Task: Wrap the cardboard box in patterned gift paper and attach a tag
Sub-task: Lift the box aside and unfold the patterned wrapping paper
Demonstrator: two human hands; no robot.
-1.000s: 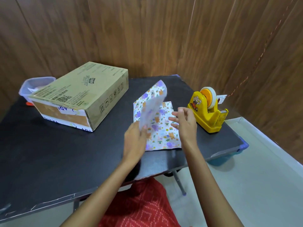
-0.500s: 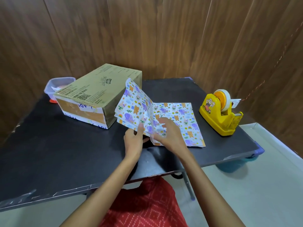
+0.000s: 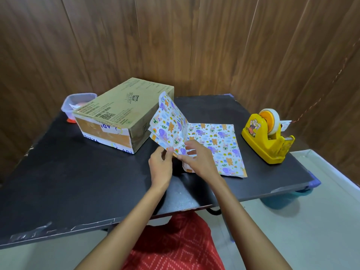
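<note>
Paper (image 3: 214, 141) flap lifted steeper, now beside box (image 3: 124, 114) — left hand (image 3: 160, 166) pinches its edge. Right hand (image 3: 196, 160) grips folded layers; rest flat on bench (image 3: 78, 182).

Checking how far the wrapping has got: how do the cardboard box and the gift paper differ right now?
The cardboard box is plain brown; the gift paper is white with colourful animals. The cardboard box sits bare with no hand on it; the gift paper is held by the left hand and right hand, one flap raised. Both rest on the black table.
</note>
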